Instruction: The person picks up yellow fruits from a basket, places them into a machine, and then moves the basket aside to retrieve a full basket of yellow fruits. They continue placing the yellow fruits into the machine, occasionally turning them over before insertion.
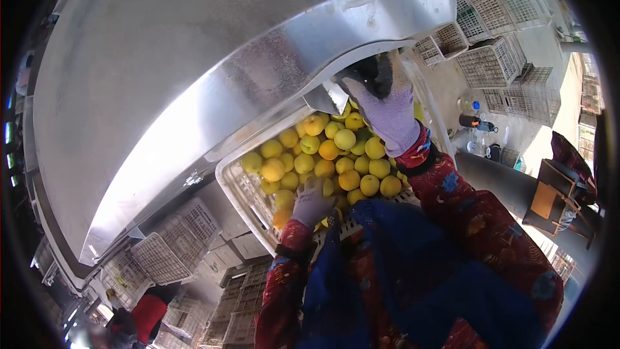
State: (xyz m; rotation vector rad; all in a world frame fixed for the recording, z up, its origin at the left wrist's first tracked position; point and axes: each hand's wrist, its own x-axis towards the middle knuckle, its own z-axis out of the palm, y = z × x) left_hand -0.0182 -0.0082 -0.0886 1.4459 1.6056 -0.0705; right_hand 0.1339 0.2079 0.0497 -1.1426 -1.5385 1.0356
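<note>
A white plastic crate (pixel 248 212) holds many round yellow and yellow-green fruits (pixel 328 150). My left hand (pixel 313 203), in a light purple glove, rests on the fruits at the crate's near left side, its fingers spread over them. At the crate's far right, beside the metal chute edge (pixel 361 55), is my right hand (pixel 384 100) in a purple glove with dark, worn fingers. Its fingertips are in shadow, and what they hold, if anything, is hidden.
A large metal table (pixel 155 52) with a shiny raised rim curves across the left and top. Stacked crates (pixel 494 61) stand at the upper right, more crates (pixel 171 245) at the lower left. Bottles (pixel 478 121) and a wooden chair (pixel 549 197) are at right. Another person (pixel 147 315) is at lower left.
</note>
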